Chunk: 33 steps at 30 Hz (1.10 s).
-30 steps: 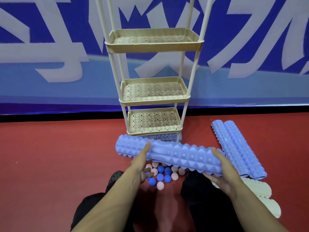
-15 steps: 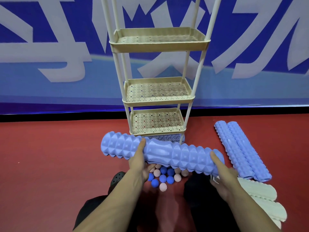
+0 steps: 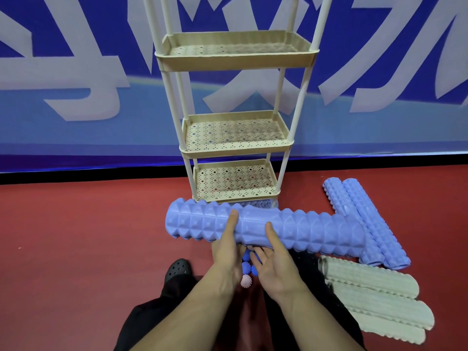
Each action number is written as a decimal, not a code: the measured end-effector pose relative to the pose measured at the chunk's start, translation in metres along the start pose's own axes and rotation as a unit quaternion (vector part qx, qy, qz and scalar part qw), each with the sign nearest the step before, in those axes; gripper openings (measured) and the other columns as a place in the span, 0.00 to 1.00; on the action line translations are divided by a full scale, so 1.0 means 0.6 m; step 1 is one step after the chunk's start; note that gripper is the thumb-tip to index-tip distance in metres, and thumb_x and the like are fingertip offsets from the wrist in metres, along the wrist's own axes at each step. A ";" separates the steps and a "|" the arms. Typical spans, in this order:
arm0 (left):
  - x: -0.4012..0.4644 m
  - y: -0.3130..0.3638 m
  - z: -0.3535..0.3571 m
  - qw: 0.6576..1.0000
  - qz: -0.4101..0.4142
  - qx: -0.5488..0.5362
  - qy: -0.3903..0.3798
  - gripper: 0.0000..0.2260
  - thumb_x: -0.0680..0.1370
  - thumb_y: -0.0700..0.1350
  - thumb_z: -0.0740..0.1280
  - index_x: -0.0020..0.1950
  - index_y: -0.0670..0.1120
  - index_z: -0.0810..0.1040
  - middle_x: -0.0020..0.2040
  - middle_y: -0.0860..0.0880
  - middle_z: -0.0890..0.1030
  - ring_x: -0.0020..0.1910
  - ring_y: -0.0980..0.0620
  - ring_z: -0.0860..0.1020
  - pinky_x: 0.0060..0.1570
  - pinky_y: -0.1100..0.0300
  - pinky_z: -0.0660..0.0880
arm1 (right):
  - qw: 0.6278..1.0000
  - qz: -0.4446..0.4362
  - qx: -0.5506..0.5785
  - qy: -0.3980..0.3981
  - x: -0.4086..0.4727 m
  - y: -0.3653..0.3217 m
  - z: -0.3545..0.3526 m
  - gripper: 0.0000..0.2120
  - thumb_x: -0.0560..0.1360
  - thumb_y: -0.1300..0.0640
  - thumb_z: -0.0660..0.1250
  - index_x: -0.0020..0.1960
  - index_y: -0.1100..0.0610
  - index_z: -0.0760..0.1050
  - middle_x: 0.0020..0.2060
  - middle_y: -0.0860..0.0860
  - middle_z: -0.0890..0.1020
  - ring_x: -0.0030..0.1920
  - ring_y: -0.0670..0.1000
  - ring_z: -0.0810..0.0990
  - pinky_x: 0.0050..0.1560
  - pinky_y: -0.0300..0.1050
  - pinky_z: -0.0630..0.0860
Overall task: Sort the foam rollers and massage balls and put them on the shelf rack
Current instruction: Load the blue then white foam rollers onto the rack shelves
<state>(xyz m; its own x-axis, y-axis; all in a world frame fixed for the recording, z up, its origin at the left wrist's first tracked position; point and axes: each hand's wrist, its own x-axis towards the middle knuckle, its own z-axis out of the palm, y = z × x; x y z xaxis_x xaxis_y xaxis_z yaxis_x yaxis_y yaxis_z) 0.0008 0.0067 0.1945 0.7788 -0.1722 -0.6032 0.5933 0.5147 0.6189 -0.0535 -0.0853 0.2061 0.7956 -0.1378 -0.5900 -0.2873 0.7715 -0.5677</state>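
Both hands, left [image 3: 226,252] and right [image 3: 274,264], cradle a long blue knobbed foam roller [image 3: 263,228] crosswise, thumbs on top, fingers underneath, above small spiky massage balls [image 3: 246,280] and before the beige perforated plastic shelf rack [image 3: 235,145].

One head-worn wide-angle view looks forward and steeply down from close above the person's forearms, facing the beige shelf rack [image 3: 235,145] on the red floor [image 3: 76,224] against the blue banner wall [image 3: 76,59].

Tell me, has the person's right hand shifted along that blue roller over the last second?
Yes. The right hand slid from the far right end of the blue roller to its middle, beside the left hand, roughly below the shelf rack.
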 end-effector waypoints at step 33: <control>0.123 0.145 0.001 0.618 0.166 0.760 -0.118 0.19 0.82 0.58 0.62 0.71 0.53 0.72 0.69 0.51 0.73 0.65 0.48 0.75 0.63 0.49 0.72 | 0.931 -0.079 0.128 0.332 0.393 0.068 -0.035 0.31 0.61 0.40 0.80 0.55 0.58 0.76 0.49 0.51 0.86 0.47 0.54 0.86 0.55 0.52 0.82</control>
<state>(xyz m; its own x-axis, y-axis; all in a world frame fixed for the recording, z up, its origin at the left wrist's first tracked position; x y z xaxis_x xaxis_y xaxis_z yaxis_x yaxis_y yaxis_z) 0.1101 0.0385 0.2041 0.8110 -0.4780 -0.3374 -0.2395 -0.7973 0.5540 0.1112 -0.0992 0.0314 0.2875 -0.5498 -0.7843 0.0089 0.8203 -0.5718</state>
